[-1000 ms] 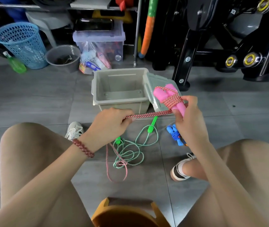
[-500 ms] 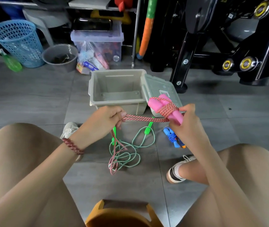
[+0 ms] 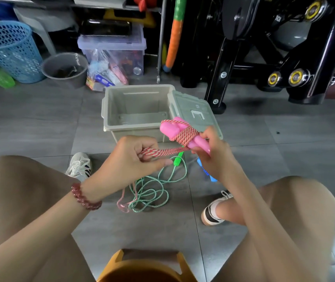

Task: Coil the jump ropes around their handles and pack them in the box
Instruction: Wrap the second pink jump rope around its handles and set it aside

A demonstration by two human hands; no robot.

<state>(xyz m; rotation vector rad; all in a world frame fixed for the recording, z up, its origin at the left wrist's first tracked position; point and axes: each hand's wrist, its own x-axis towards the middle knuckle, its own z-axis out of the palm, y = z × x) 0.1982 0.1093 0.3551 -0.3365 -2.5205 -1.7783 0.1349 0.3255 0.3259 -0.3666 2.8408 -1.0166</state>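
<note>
Over bare grey floor (image 3: 40,123), just before an open box (image 3: 134,128), the right hand (image 3: 213,156) grips paired pink handles (image 3: 171,129), their long axis slanting up-left toward the box's near rim. The left hand (image 3: 136,159) pinches their red-white rope (image 3: 168,152), taut between both hands.

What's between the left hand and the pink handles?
A short run of red-and-white rope, from the left hand to the pink handles in the right hand. A green handle lies on the floor beneath. Head view.
</note>
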